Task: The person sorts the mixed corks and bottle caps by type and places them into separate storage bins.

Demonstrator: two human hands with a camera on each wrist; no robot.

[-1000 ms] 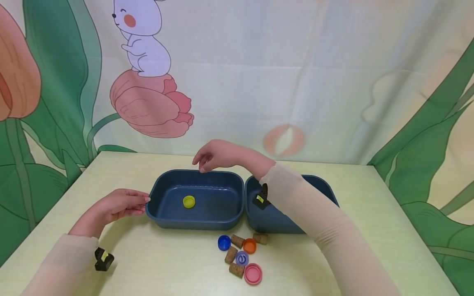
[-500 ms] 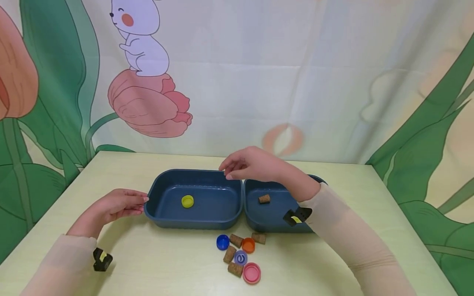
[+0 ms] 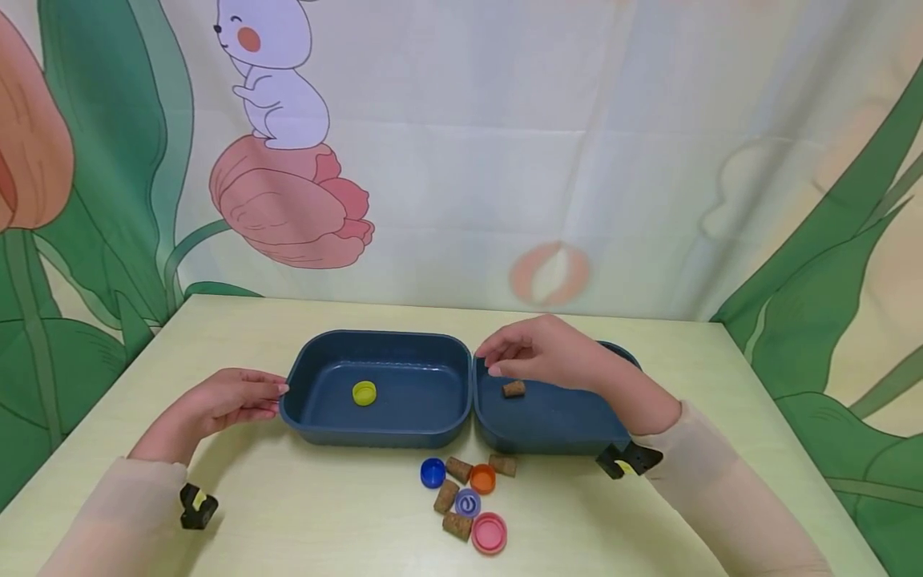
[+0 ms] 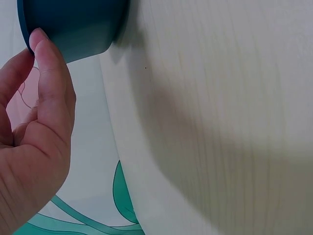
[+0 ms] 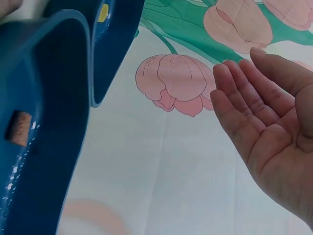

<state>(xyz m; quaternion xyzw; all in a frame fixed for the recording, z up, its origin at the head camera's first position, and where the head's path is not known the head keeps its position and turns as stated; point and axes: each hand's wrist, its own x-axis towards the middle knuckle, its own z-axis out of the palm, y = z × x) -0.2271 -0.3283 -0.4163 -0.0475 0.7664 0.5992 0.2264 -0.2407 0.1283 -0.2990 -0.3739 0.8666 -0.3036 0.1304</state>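
My left hand [image 3: 234, 401] pinches the left end of a dark blue plastic bin [image 3: 389, 439], fingertips right at its rim. In that bin lies a yellow bottle cap [image 3: 364, 393]. Over the back of a second blue bin [image 3: 548, 441] my right hand [image 3: 551, 353] hovers with loosely bent, empty fingers; its bare palm shows in the right wrist view. A cork [image 3: 513, 389] lies on this bin's floor, below the fingers. The right forearm hides part of the bin's right end.
In front of the bins lie a blue cap [image 3: 433, 473], an orange cap [image 3: 482, 478], a purple cap [image 3: 467, 503], a pink cap [image 3: 489, 533] and several corks [image 3: 457, 526]. A printed curtain [image 3: 447, 160] hangs behind the pale wooden table [image 3: 288, 513].
My right hand has moved right, from above the left bin's back rim to over the right bin, and slightly lower. The cork in the right bin has come into view. My left hand stays put.
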